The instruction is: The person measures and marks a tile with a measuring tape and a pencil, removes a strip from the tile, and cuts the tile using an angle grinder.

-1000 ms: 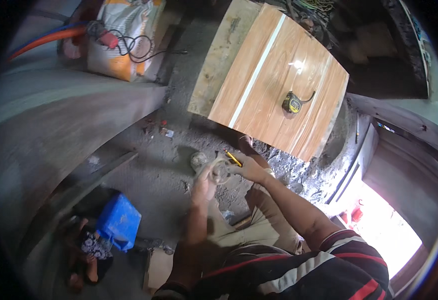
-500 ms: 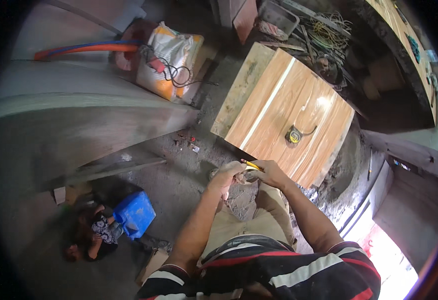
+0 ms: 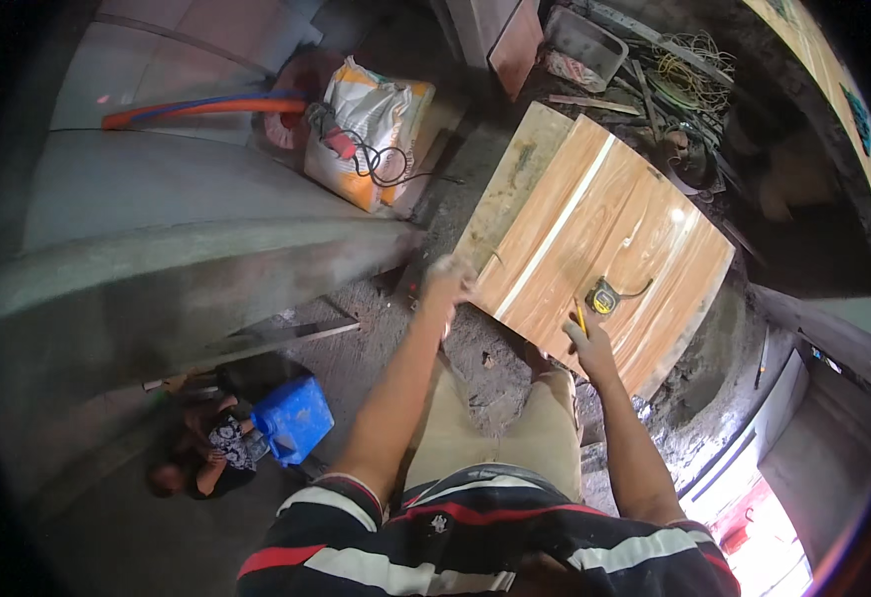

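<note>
A glossy wood-grain panel [image 3: 565,259] with a white stripe lies in front of me on a stained board [image 3: 515,164]. My right hand [image 3: 594,350] is over the panel's near part, its fingers closed round a yellow pencil [image 3: 581,318]. Just beyond the pencil rests a black and yellow tape measure [image 3: 602,297] with a short length of its dark end sticking out. My left hand [image 3: 451,281] reaches to the near left edge of the panel and board. Motion blurs its fingers, so I cannot tell whether it holds anything.
Sacks [image 3: 366,129] with a corded red tool [image 3: 339,144] stand at the far left, beside an orange tube [image 3: 201,107]. A grey tub [image 3: 584,50] and tangled wire [image 3: 694,70] lie behind the panel. At the lower left, a person [image 3: 221,448] is beside a blue container [image 3: 296,420].
My hands have parted from in front of my body. The right has carried the pencil forward over the panel; the left has moved forward to the panel's left edge.
</note>
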Demonstrator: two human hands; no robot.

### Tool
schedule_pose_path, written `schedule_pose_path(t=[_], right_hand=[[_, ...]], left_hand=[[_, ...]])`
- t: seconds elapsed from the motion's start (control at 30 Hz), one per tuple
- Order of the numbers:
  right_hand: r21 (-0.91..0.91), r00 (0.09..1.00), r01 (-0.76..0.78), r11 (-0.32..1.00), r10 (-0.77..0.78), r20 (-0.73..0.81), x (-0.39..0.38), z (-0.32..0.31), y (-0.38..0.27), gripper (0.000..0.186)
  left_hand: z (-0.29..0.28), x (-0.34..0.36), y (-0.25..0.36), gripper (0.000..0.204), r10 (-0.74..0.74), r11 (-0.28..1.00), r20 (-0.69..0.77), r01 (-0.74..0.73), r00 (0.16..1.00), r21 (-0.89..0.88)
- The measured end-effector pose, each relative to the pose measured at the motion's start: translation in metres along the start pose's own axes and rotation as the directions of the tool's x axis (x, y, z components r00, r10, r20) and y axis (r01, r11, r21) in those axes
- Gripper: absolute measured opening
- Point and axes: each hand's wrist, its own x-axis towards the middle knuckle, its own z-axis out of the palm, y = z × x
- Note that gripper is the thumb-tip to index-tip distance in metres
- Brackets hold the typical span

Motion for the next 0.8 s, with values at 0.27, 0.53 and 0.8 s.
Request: schedule_pose_path(t=[0.27,0.53,0.8], right_hand=[[0.036,0.948,-0.221,0.975,0.223,-0.226,0.016,0.026,0.109,0.037],[0.169,0.77,-0.584,0.794,0.608,-0.195,-0.028,0.104,0.169,0.028],[-0.227,0.77,-0.553,0.801,0.388,-0.507,0.037,0.086,0.124,0.034]], left_hand=[[-0.228,0.342,0.141,0.036,0.52,0.241,-0.207,0.089,0.829,0.966],[-0.312,0.546,0.201,0.056,0.414,-0.446,-0.083,0.282,0.906,0.849],[-0.387,0.582,0.2,0.08,0.633,0.679,-0.314,-0.313,0.708,0.664]])
